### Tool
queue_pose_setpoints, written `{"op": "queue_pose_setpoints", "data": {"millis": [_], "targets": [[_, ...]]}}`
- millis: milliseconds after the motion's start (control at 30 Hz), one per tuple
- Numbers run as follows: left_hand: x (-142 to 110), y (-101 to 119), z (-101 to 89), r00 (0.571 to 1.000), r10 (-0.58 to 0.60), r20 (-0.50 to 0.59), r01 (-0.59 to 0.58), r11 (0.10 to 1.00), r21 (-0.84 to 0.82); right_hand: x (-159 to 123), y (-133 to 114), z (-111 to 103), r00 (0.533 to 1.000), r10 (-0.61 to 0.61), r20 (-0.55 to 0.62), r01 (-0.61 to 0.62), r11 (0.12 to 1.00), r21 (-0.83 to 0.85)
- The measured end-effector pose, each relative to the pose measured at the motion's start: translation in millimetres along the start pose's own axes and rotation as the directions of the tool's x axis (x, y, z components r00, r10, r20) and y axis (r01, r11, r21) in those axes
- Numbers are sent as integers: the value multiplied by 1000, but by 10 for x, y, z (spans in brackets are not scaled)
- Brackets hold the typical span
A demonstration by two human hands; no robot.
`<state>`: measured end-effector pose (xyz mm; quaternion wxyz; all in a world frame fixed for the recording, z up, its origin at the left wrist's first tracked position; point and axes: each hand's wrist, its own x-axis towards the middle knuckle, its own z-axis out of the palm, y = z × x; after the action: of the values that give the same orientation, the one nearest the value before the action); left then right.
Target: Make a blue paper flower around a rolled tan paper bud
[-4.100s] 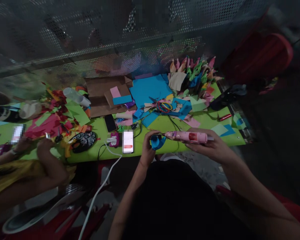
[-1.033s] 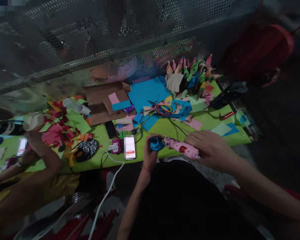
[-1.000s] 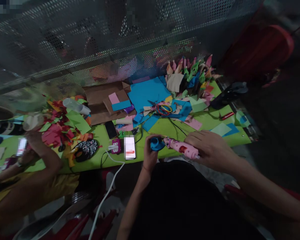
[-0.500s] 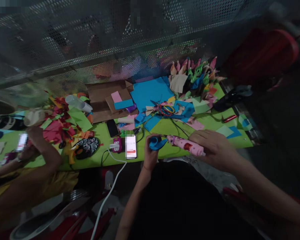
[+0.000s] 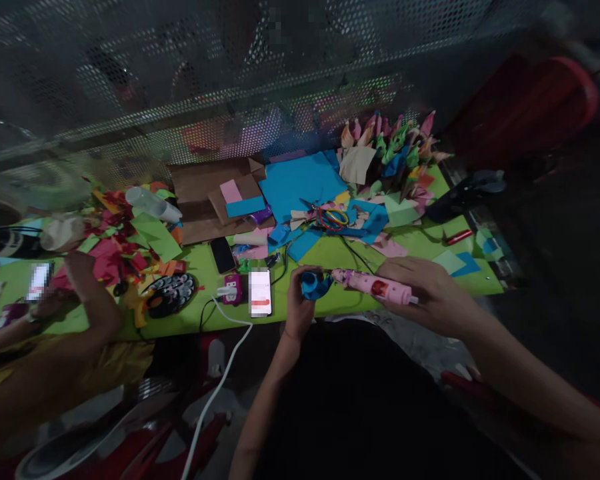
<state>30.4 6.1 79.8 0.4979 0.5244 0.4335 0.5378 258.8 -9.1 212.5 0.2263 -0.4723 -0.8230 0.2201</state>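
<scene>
My left hand [image 5: 299,307] is closed around a curled piece of blue paper [image 5: 314,285], rolled into a loop shape. In my right hand [image 5: 425,290] is a pink hot glue gun [image 5: 375,285], with a pale glue stick poking from its back end. The gun's nozzle points left and comes close to the blue paper; whether they touch I cannot tell. A lit phone [image 5: 261,293] lies on the green table [image 5: 350,308] just left of my left hand.
A co-worker's arm [image 5: 93,300] is at the left. Paper flowers [image 5: 395,143] stand at the back right, near blue sheets [image 5: 303,183] and brown cardboard [image 5: 195,200]. Scissors [image 5: 333,219], a dark phone [image 5: 223,255], a purple socket block [image 5: 230,291] and a white cable [image 5: 220,383] are nearby.
The blue paper has turned in my left hand, and its pointed end no longer sticks out to the right. The glue gun stays close to it, tilted a little flatter.
</scene>
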Motion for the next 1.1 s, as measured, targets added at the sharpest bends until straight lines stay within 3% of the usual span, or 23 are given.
{"op": "queue_pose_setpoints", "data": {"millis": [300, 400, 467, 567, 633, 733, 800, 867, 967, 1033, 1100], "targets": [[42, -6, 5, 1000, 5, 8, -5, 1000, 26, 56, 35, 24, 999, 28, 26, -29, 999, 35], [63, -58, -12, 1000, -12, -27, 12, 1000, -12, 11, 84, -14, 992, 127, 17, -128, 981, 145], [80, -63, -31, 998, -22, -59, 21, 999, -29, -58, 208, -7, 964, 265, -19, -248, 923, 293], [109, -38, -70, 989, -47, -138, 44, 999, -26, -200, 577, 118, 830, 552, -74, -430, 720, 545], [126, -30, -102, 982, -64, -180, 57, 998, -42, -289, 899, 269, 684, 728, -50, -543, 553, 632], [135, -58, -143, 977, -75, -200, 70, 997, -31, -365, 1332, 529, 488, 867, 101, -719, 334, 609], [120, -85, -149, 976, -79, -205, 74, 997, -31, -374, 1517, 689, 404, 901, 158, -810, 272, 519], [94, -100, -137, 976, -86, -199, 77, 996, -51, -378, 1618, 811, 362, 919, 158, -851, 256, 458], [56, -98, -106, 980, -84, -178, 68, 993, -98, -431, 1680, 891, 341, 934, 110, -885, 279, 373], [38, -88, -92, 983, -77, -169, 55, 990, -128, -490, 1681, 877, 349, 937, 3, -904, 336, 266], [22, -74, -81, 987, -70, -145, 47, 986, -159, -523, 1619, 831, 390, 900, -194, -905, 414, 99]]}}
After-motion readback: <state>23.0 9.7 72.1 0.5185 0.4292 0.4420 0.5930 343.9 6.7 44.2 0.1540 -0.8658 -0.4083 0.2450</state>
